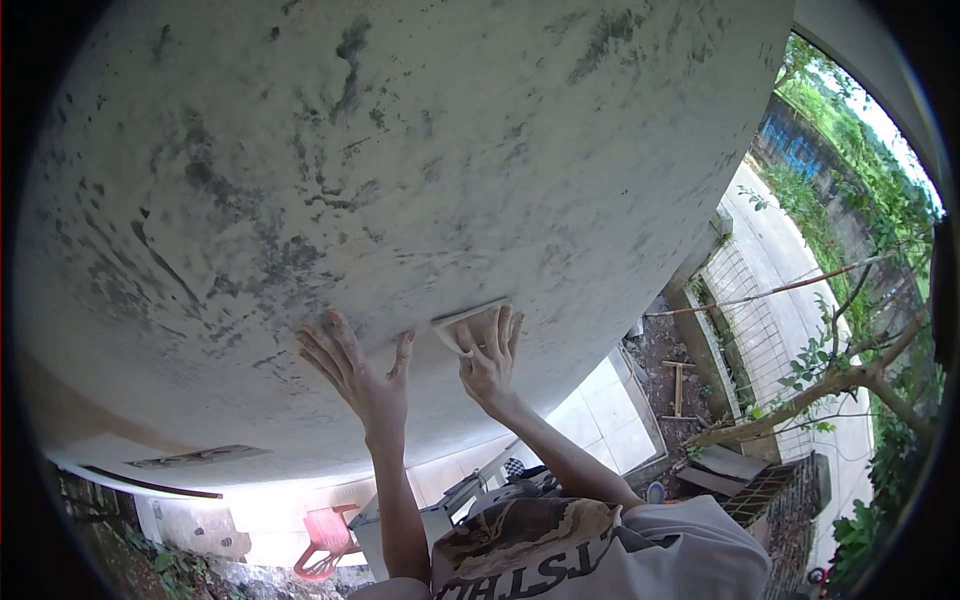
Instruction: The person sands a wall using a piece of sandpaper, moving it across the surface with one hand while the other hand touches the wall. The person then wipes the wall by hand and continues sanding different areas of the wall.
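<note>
A broad, pale plastered surface (pixel 430 190) with dark grey patches and smears fills most of the view. My left hand (pixel 362 382) lies against its lower part, fingers spread and dusty, holding nothing. To the right, my right hand (pixel 488 365) presses a pale sheet of sandpaper (pixel 452 322) against the plaster. One straight edge of the sheet shows above and left of the fingers; the rest is under the hand. The two hands are a short distance apart.
Below are a red plastic chair (pixel 325 545), a metal ladder or stand (pixel 475 488) and light floor tiles (pixel 605 410). At right, a tree branch (pixel 790 408) and a thin pole (pixel 780 288) cross before a concrete path (pixel 775 235).
</note>
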